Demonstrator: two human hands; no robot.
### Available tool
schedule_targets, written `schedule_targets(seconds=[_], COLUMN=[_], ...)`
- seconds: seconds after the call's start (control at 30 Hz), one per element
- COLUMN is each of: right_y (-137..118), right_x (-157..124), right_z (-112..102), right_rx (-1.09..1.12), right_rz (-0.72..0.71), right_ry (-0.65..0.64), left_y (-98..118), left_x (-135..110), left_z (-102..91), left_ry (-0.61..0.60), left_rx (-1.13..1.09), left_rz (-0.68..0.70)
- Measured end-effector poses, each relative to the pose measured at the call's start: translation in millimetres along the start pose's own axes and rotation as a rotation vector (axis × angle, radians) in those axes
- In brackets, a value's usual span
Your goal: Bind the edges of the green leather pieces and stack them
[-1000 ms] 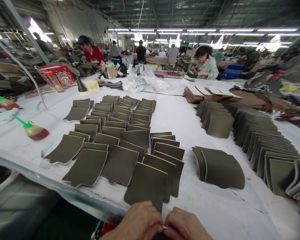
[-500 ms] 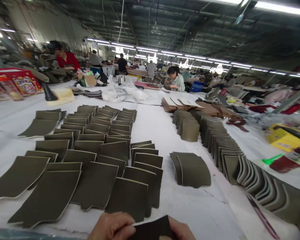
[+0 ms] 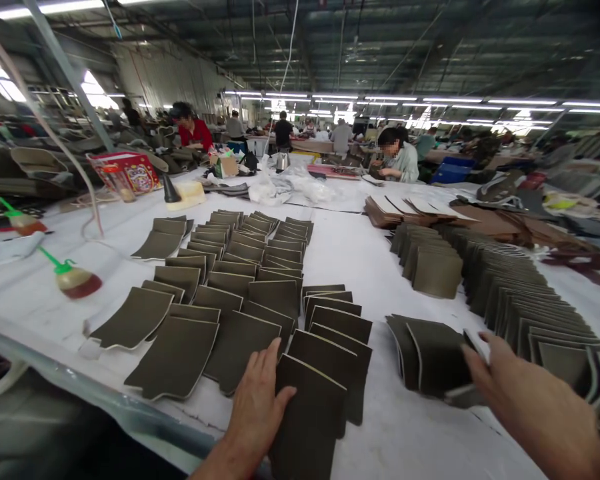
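Note:
My left hand (image 3: 261, 393) lies with its fingers stretched out, the thumb touching the left edge of the nearest dark olive panel (image 3: 307, 417). That panel has a pale edge and overlaps others in a fanned row. On the right, my right hand (image 3: 523, 380) grips a curved olive panel (image 3: 466, 396) between thumb and fingers, at the right side of a small stack of similar panels (image 3: 437, 350). Part of the gripped panel is hidden by the hand and the stack. More panels (image 3: 173, 357) lie in overlapping rows left of my left hand.
A long row of upright panels (image 3: 525, 300) runs along the right, beside a shorter group (image 3: 437, 270). Brown sheets (image 3: 395, 210) lie behind them. Green-tipped bottles (image 3: 77, 280) stand at left near the table edge (image 3: 145, 417). Co-workers (image 3: 403, 160) sit across the table.
The view has swung left. My hands have moved apart: the left now rests by the front panel, and the right has carried a panel over to the small stack.

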State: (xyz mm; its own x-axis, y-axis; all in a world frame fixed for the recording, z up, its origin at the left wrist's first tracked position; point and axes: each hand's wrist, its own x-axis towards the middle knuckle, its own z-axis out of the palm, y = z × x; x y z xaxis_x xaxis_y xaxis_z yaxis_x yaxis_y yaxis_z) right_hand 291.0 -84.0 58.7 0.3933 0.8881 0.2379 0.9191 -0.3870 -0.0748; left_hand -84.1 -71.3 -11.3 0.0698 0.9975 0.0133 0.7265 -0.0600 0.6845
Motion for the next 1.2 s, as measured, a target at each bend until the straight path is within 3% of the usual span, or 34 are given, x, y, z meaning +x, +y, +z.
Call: schedule_targets(seconds=[0.07,0.17,0.23,0.3,0.37,0.47,0.67,0.83,1.03,1.13,1.2], right_y=[-30,-70,-92,-112,-128,-141,-144,-146,-158,-161,-162], right_x=[3,-18,-42,-67,-85,-97,-101,-101,-96,-97,-99], right_z=[10,21,24,26,28,29,25,18,10,7,7], right_rx=[-0.032,0.229,0.471,0.654,0.695,0.646,0.572,0.676,0.563,0.54,0.547], right_rz=[-0.052,-0.121,-0.292,-0.526,-0.617,-0.572,-0.565,-0.534,-0.676,-0.735,-0.773], right_ry=[-0.07,-0.094,-0.206,-0.393,-0.507,-0.579,-0.74,-0.869,-0.851,-0.819,-0.791], left_y=[3,3,2,0,1,3,7,16,28,28,25], left_x=[2,3,1,-3,-8,-13,-19,-15,3,15,21], left_z=[-6.6,-17.6,-21.4,-22.8,-23.9,-27.1,-34.3,-43.0,-45.9,-48.4,-47.9], left_ry=[-0.053,-0.276,-0.408,-0.48,-0.52,-0.583,-0.627,-0.601,-0.656,-0.762,-0.875], left_rx=[-0.134,-0.494,-0.745,-0.853,-0.836,-0.73,-0.653,-0.447,-0.189,-0.17,-0.246], left_rz=[-0.054,-0.115,-0.183,-0.259,-0.309,-0.286,-0.245,-0.018,0.087,0.159,0.113])
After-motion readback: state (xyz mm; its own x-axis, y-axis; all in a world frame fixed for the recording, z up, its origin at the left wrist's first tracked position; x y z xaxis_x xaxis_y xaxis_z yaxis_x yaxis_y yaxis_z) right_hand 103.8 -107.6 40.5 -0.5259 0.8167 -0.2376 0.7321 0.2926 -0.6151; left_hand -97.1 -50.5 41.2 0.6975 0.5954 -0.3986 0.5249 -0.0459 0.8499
